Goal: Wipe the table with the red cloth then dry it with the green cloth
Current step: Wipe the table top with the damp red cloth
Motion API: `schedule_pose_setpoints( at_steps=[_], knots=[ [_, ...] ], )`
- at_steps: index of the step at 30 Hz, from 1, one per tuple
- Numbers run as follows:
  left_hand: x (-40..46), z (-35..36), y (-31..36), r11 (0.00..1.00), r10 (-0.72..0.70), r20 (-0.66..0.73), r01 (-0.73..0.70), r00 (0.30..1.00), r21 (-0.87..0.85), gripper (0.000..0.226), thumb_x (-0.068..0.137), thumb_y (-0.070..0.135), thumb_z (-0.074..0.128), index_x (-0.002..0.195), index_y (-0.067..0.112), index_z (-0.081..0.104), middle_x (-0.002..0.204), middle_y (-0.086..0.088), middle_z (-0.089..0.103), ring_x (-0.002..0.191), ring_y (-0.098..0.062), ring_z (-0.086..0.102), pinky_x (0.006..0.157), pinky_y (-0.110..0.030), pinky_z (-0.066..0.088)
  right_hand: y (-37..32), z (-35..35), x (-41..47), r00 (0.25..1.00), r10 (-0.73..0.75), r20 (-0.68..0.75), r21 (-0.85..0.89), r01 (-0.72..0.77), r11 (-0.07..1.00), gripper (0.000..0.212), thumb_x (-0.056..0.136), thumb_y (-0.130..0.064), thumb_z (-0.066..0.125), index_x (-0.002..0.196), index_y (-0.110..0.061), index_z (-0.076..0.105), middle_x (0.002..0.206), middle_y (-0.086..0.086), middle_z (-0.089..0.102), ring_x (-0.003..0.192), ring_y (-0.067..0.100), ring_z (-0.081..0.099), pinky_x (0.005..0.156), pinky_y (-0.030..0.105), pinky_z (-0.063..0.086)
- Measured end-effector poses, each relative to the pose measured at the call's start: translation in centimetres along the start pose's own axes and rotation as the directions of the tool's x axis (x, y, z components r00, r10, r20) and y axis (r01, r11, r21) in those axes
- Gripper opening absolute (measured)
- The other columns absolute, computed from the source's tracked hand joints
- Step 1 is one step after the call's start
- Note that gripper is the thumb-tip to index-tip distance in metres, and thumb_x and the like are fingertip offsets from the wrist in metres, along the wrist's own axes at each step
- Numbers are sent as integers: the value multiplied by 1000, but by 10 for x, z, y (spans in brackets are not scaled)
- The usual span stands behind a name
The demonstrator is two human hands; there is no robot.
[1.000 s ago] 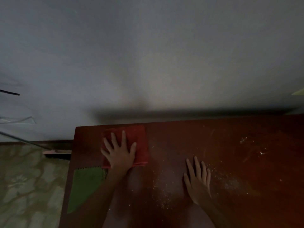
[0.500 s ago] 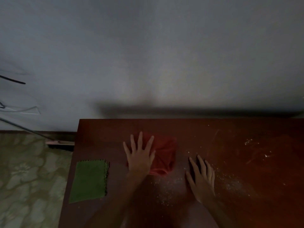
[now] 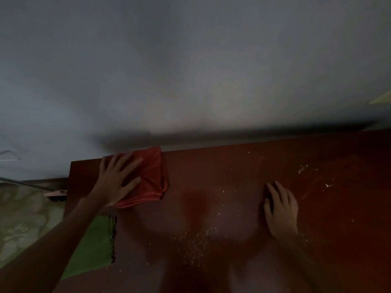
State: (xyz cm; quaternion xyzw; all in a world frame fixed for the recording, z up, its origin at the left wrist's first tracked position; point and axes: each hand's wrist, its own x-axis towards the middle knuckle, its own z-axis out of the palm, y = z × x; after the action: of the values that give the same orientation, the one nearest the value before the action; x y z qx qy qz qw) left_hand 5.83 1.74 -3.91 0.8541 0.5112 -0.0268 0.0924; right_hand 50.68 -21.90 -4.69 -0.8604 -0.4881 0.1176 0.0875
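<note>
My left hand (image 3: 118, 180) lies flat with spread fingers on the folded red cloth (image 3: 151, 176), pressing it onto the dark wooden table (image 3: 222, 174) near the far left corner, against the wall. The green cloth (image 3: 93, 248) lies flat near the table's left edge, partly hidden under my left forearm. My right hand (image 3: 280, 206) rests palm down on the bare tabletop at centre right, holding nothing. Pale crumbs (image 3: 196, 246) are scattered between my arms, and more crumbs (image 3: 306, 168) lie at the far right.
A grey wall (image 3: 190, 70) rises right behind the table's far edge. Patterned flooring (image 3: 23, 218) shows to the left, with a pinkish brush head (image 3: 56, 193) and a thin cable near the skirting. A pale yellow-green corner (image 3: 380, 99) enters at the right edge.
My left hand slid the red cloth right toward the table's middle, then back left and up to the far edge by the wall. My right hand stayed put.
</note>
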Motion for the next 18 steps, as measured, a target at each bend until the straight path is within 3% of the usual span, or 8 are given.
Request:
schedule_pose_setpoints(
  at_steps=[3, 6, 9, 12, 15, 18],
  knots=[
    [-4, 10, 8, 997, 57, -48, -54, 997, 52, 67, 85, 68, 40, 144, 36, 49, 155, -5, 39, 143, -43, 28, 113, -63, 15, 14, 7, 7, 998, -48, -31, 4, 48, 999, 53, 95, -38, 29, 141, -19, 49, 152, 5, 39, 138, 31, 29, 114, 48, 24],
    [-12, 22, 39, 988, -153, -203, 153, 967, -19, 63, 82, 59, 47, 138, 32, 58, 150, -5, 46, 141, -40, 34, 114, -59, 17, 16, 14, 6, 994, -65, -85, -30, 62, 998, 50, 95, -34, 33, 139, -17, 52, 149, 8, 43, 137, 33, 34, 113, 50, 27],
    [-21, 41, 97, 879, -477, -271, 455, 836, -143, 60, 85, 54, 46, 139, 29, 56, 150, -8, 46, 142, -41, 32, 115, -59, 14, 13, 16, 5, 991, -51, -125, -39, 46, 998, 49, 95, -33, 34, 138, -17, 52, 148, 9, 44, 137, 32, 34, 115, 51, 26],
    [-15, 59, 163, 667, -745, -208, 697, 634, -264, 55, 92, 50, 46, 142, 28, 51, 153, -10, 42, 142, -44, 30, 112, -66, 13, 13, 15, 4, 991, -57, -124, -22, 55, 998, 49, 94, -33, 35, 138, -19, 52, 149, 8, 43, 139, 30, 32, 117, 49, 23],
    [-2, 70, 229, 484, -871, -98, 803, 482, -348, 56, 96, 50, 44, 147, 26, 44, 155, -13, 39, 142, -49, 29, 110, -71, 14, 16, 16, 5, 991, -52, -120, -22, 49, 999, 49, 94, -34, 34, 138, -20, 51, 149, 6, 43, 140, 28, 31, 118, 48, 22],
    [6, 74, 294, 429, -889, -26, 813, 457, -394, 66, 93, 52, 41, 151, 23, 37, 156, -18, 34, 140, -53, 29, 107, -74, 16, 16, 18, 5, 991, -61, -121, -27, 58, 998, 49, 94, -34, 35, 139, -21, 51, 149, 5, 42, 141, 26, 30, 118, 48, 22]
  ],
)
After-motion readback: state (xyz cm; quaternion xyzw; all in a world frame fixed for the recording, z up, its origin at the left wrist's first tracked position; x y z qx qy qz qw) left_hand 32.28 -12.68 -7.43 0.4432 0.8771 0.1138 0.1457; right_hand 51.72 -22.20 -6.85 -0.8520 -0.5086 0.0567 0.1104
